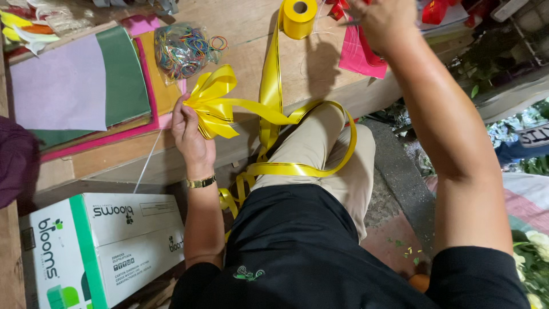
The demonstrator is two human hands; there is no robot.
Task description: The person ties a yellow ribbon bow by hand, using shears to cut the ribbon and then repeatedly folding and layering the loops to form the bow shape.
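The person sits at a wooden desk [251, 34] and is forming a bow from yellow ribbon. The left hand [191, 134] is closed around the pinched centre of the yellow bow [213, 103], holding its loops fanned out just above the desk edge. From the bow, the loose ribbon tail [297, 169] runs toward 3 o'clock, loops across the person's lap, and climbs toward 12 o'clock to the yellow ribbon roll [299, 16], which stands upright on the desk.

The right hand [384, 23] is raised at 1 o'clock from the bow, well apart from it, fingers curled over a thin dark tool. Its type cannot be confirmed; it may be scissors. A fine pale thread [147, 163] hangs down from the left hand.

Judged step: the loops are gathered and held; the centre is not yet seen to be tied, and the ribbon remains joined to the roll.

The next move appears to call for a steady pinch by the left hand so the loops do not spring apart.

At 9 o'clock from the bow lie stacked coloured paper sheets [74, 86]; at 11 o'clock, a bag of rubber bands [183, 48].
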